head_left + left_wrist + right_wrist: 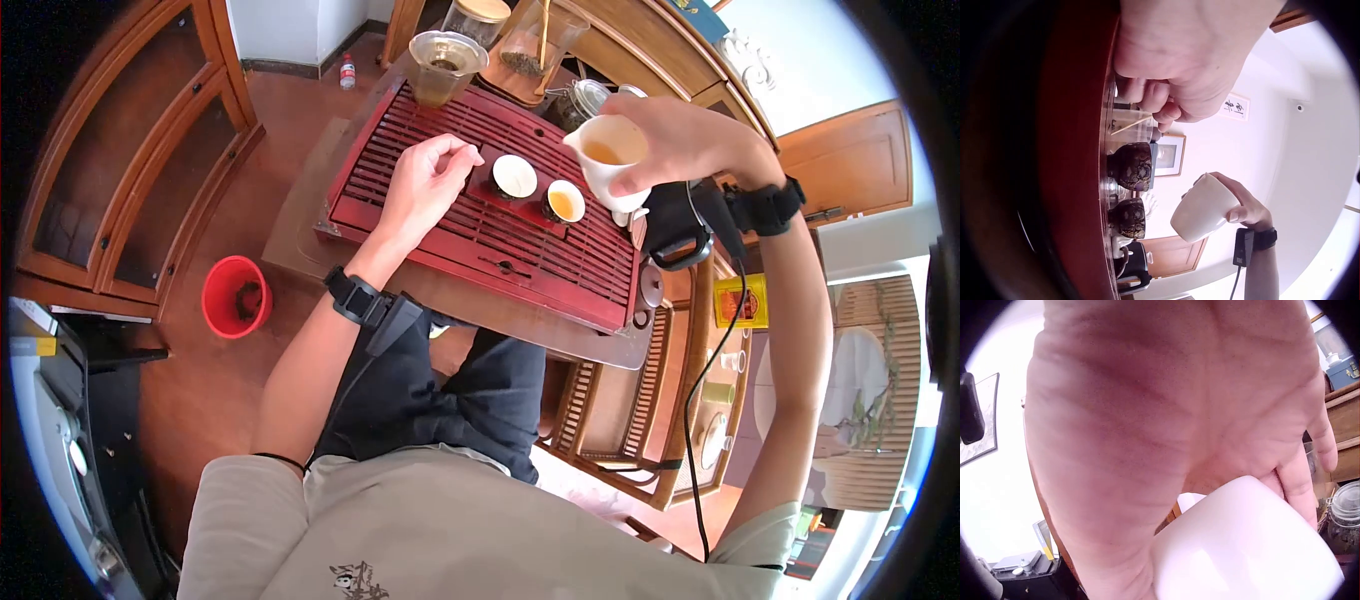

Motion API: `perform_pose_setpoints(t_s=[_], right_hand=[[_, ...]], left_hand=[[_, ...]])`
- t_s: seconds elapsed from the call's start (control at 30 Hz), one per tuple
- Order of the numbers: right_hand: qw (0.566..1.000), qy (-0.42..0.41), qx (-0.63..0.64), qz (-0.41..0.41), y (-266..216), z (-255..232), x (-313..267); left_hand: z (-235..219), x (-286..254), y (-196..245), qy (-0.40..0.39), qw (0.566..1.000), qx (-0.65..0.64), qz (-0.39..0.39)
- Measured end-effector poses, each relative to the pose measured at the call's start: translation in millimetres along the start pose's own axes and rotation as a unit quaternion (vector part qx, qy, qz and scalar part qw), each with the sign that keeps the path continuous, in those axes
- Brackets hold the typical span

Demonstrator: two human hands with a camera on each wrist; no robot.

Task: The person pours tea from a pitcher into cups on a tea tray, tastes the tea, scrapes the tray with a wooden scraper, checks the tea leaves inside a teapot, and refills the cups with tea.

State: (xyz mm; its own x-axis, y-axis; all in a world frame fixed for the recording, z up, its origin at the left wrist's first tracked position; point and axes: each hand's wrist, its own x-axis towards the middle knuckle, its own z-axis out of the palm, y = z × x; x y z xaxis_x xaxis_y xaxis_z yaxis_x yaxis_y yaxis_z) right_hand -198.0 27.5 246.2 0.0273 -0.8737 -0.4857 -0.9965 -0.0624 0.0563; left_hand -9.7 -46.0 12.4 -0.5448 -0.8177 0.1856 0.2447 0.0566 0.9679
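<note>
One white pitcher [598,178], amber liquid [603,153] inside, held tilted in our right hand [690,142] above the red tray [590,264], right side. Two cups [514,177], left of it, on the tray. Our left hand [424,188], empty, fingers curled, farther left.

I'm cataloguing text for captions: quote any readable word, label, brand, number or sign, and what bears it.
No text is legible.
Framed wall sign: brush characters, too small.
Yellow package: red marking, too blurred.
Bottle on the floor: label too small.
Shirt: small print, no readable words.
</note>
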Motion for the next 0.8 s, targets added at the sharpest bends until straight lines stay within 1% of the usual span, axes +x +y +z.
perform_pose_setpoints(t_s=[0.03,0.1,0.13,0.17,0.27,0.3,0.33,0.37,0.43,0.47,0.5,0.57,0.63,0.67,0.73,0.77,0.8], right_hand=[[1.0,0.0,-0.002,0.0,-6.1,0.0,3.5],[0.999,-0.043,0.012,0.014,-9.2,2.6,12.3],[0.999,-0.035,-0.01,-0.001,-8.1,5.9,17.4],[0.999,-0.032,-0.011,-0.005,-10.7,3.7,20.3],[0.994,-0.099,-0.044,0.007,-20.8,8.1,30.9],[0.993,-0.106,-0.041,0.009,-24.8,9.8,32.2],[0.992,-0.116,-0.046,0.031,-28.5,8.3,32.5],[0.99,-0.123,-0.051,0.052,-29.7,5.5,31.9],[0.992,-0.108,-0.049,0.039,-25.3,4.4,33.9],[0.991,-0.106,-0.068,0.04,-25.8,3.4,34.6],[0.99,-0.107,-0.086,0.04,-27.1,4.4,35.5],[0.988,-0.124,-0.086,0.039,-29.2,2.4,35.3],[0.987,-0.145,-0.051,0.038,-28.2,1.9,36.5],[0.987,-0.142,-0.069,0.04,-27.9,1.8,37.1],[0.986,-0.141,-0.075,0.036,-26.0,-0.2,36.0],[0.986,-0.142,-0.08,0.028,-25.3,-0.2,37.5],[0.993,-0.095,-0.066,-0.029,-20.3,2.5,36.0]], left_hand=[[0.5,-0.2,-1.5,0.001,1.0,-0.001,0.001],[-0.8,2.1,-3.4,0.003,1.0,0.017,0.003],[0.9,2.3,-4.4,0.015,1.0,0.023,0.012],[-0.4,2.0,-4.0,0.009,1.0,0.009,-0.003],[0.0,2.8,-6.9,0.01,0.999,0.027,0.037],[1.6,1.8,-5.1,0.008,0.999,0.03,0.043],[1.4,-0.2,-1.1,0.003,1.0,0.023,0.02],[2.8,-0.6,-3.8,0.001,1.0,0.021,0.022],[1.1,3.3,-9.7,0.009,0.999,0.031,0.022],[1.6,2.9,-8.3,0.01,0.999,0.033,0.016],[1.4,3.1,-8.5,0.008,0.999,0.044,0.032],[0.6,3.9,-11.6,0.0,0.998,0.033,0.056],[1.8,3.4,-12.5,0.005,0.997,0.043,0.062],[1.1,2.3,-6.9,0.002,0.998,0.044,0.04],[3.1,2.4,-8.6,0.004,0.998,0.039,0.039],[1.9,2.7,-7.6,0.008,0.999,0.036,0.035],[2.1,2.9,-8.0,0.008,0.998,0.047,0.039]])
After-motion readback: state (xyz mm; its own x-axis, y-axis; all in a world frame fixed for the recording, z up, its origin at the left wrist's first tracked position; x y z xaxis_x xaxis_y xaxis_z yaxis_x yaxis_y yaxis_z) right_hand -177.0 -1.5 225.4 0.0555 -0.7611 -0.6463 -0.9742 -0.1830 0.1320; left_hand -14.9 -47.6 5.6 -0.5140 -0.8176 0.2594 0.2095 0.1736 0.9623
